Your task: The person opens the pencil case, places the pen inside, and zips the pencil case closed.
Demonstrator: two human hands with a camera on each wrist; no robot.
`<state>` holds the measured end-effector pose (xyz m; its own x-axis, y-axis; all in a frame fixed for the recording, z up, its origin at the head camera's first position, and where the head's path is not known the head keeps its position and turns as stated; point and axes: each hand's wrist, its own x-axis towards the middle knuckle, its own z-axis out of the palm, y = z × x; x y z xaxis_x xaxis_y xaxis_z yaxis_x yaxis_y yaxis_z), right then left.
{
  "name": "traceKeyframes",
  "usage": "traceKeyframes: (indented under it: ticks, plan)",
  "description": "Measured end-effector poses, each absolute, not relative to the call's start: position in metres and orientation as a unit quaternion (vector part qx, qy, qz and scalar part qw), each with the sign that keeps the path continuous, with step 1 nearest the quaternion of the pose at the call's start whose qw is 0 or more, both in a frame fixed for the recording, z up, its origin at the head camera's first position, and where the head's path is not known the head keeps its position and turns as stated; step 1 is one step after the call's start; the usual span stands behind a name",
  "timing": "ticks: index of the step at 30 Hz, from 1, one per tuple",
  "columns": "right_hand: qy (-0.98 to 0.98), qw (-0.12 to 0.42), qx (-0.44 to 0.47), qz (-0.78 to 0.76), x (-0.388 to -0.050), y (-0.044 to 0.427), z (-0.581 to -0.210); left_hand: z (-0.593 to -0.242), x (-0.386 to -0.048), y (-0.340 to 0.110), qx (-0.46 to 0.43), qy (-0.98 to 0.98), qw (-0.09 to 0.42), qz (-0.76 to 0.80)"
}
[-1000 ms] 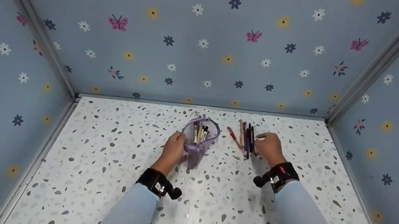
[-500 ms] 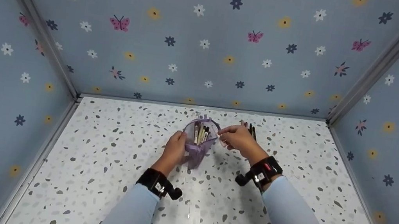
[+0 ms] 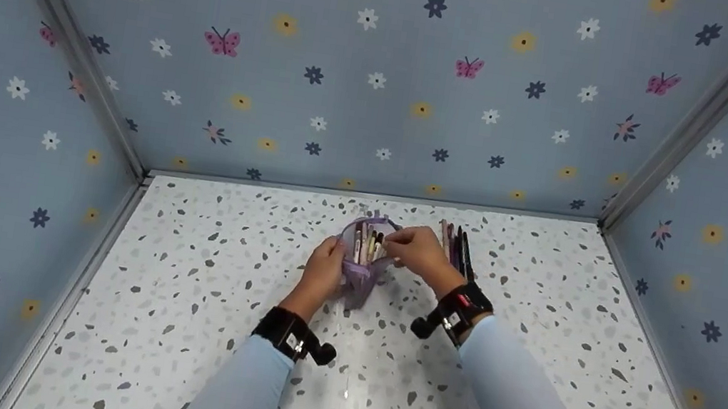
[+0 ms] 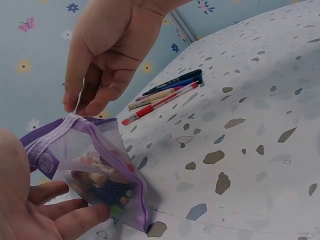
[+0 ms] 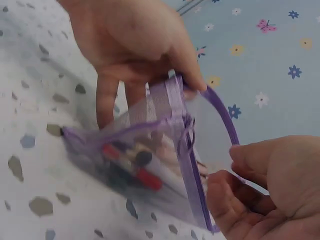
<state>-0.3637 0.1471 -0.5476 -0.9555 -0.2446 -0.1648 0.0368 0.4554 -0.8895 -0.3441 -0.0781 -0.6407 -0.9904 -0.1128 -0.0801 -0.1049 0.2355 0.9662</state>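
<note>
A purple mesh zip pouch (image 3: 360,288) stands with its mouth spread, several pens and markers (image 3: 363,246) inside it. My left hand (image 3: 322,269) holds its left side, thumb at the rim and fingers beneath in the left wrist view. At the opposite edge, my right hand (image 3: 424,253) pinches the pouch's purple-trimmed rim (image 5: 223,111) between thumb and fingers. Through the mesh in the right wrist view, a red-ended pen (image 5: 149,179) shows. Loose pens (image 3: 462,252) lie to the right of the pouch, among them a red pen (image 4: 162,102) seen in the left wrist view.
The work surface is a white speckled tabletop (image 3: 197,259). Blue flowered panels (image 3: 388,42) rise at the back and both sides, joined by grey metal corner posts (image 3: 692,131). The loose pens lie near the back panel.
My right hand has moved left from beside the loose pens to the pouch's right rim. The left hand keeps its hold on the pouch, almost unmoved.
</note>
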Motion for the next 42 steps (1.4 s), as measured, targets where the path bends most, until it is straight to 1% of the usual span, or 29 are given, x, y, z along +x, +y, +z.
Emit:
traceKeyframes:
  ticks: [3, 8, 12, 14, 16, 20, 25, 29, 33, 38, 42]
  plan:
    - [0.856, 0.097, -0.041, -0.506, -0.367, 0.165, -0.550, -0.650, -0.350, -0.079, 0.071, -0.785, 0.007, -0.616]
    - [0.887, 0.024, 0.013, -0.461, -0.376, 0.202, -0.560, -0.619, -0.331, -0.073, 0.090, -0.770, -0.002, -0.631]
    - [0.906, -0.007, 0.052, -0.419, -0.381, 0.232, -0.574, -0.597, -0.317, -0.070, 0.094, -0.769, -0.004, -0.633]
    - [0.919, -0.009, 0.059, -0.390, -0.381, 0.244, -0.581, -0.596, -0.317, -0.070, 0.095, -0.769, -0.005, -0.632]
    - [0.930, 0.000, 0.064, -0.363, -0.380, 0.253, -0.587, -0.597, -0.319, -0.072, 0.096, -0.771, -0.007, -0.629]
    - [0.944, 0.036, 0.065, -0.320, -0.380, 0.266, -0.595, -0.598, -0.322, -0.073, 0.097, -0.770, -0.009, -0.630]
    - [0.945, 0.063, 0.053, -0.318, -0.379, 0.272, -0.601, -0.597, -0.321, -0.073, 0.093, -0.755, -0.023, -0.648]
    - [0.937, 0.075, 0.045, -0.337, -0.376, 0.274, -0.601, -0.597, -0.321, -0.072, 0.086, -0.765, -0.014, -0.638]
    - [0.931, 0.078, 0.043, -0.355, -0.370, 0.273, -0.597, -0.597, -0.321, -0.072, 0.087, -0.771, -0.011, -0.630]
    - [0.931, 0.067, 0.038, -0.358, -0.364, 0.272, -0.593, -0.600, -0.321, -0.072, 0.087, -0.762, -0.017, -0.641]
    - [0.933, 0.062, 0.036, -0.352, -0.365, 0.274, -0.594, -0.609, -0.326, -0.073, 0.080, -0.768, -0.008, -0.635]
